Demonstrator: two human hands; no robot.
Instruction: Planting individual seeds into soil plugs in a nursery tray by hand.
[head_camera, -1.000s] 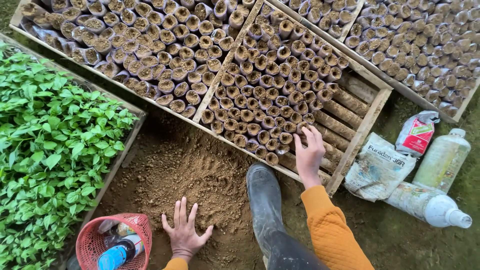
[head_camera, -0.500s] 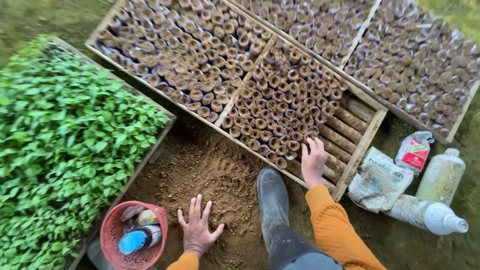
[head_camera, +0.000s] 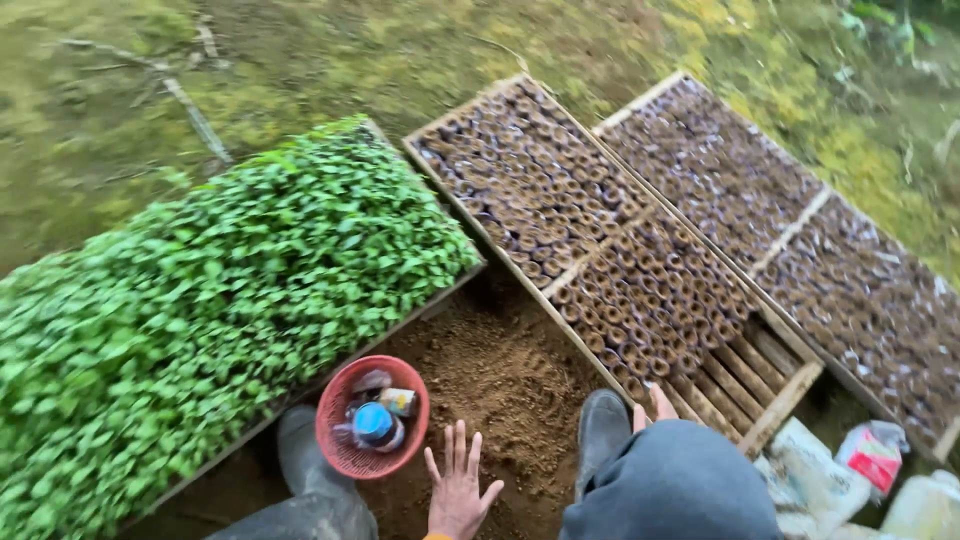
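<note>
A red-and-white pouch (head_camera: 872, 455) and pale crumpled bags (head_camera: 800, 480) lie at lower right. The left hand (head_camera: 458, 490) presses flat, fingers spread and empty, on the crumbly brown soil (head_camera: 500, 375) — just beside a red mesh basket (head_camera: 345, 450) holding a blue-capped bottle (head_camera: 374, 424). The right hand (head_camera: 655, 402), mostly hidden behind a knee, touches the wooden tray (head_camera: 780, 400) of soil-filled tubes; its grip cannot be told.

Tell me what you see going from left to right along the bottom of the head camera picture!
Green seedling bed → red basket → left hand flat on the brown soil → dark boot → right hand at the wooden tray of pots → red packet.
</note>
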